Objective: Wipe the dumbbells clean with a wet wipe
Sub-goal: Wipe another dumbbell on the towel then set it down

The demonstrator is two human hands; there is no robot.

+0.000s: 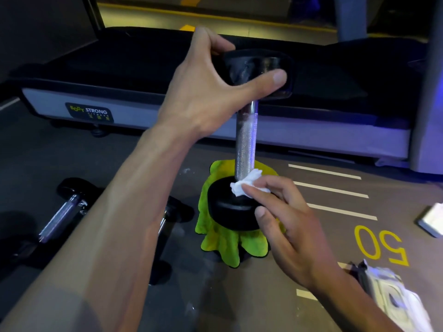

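Note:
A black dumbbell (245, 140) with a knurled chrome handle stands on end on a bright green cloth (223, 245) spread on the floor. My left hand (211, 92) grips its upper black head from the left, thumb across the front. My right hand (285, 216) presses a crumpled white wet wipe (247, 183) onto the top of the lower head, right at the base of the handle. The thumb rests against the side of that head.
Another dumbbell (62, 212) lies on the floor at left, and part of one more (172, 212) shows behind my left forearm. A treadmill (167, 109) runs across the back. A wipe packet (395, 298) lies at lower right, a white box (431, 219) at the right edge.

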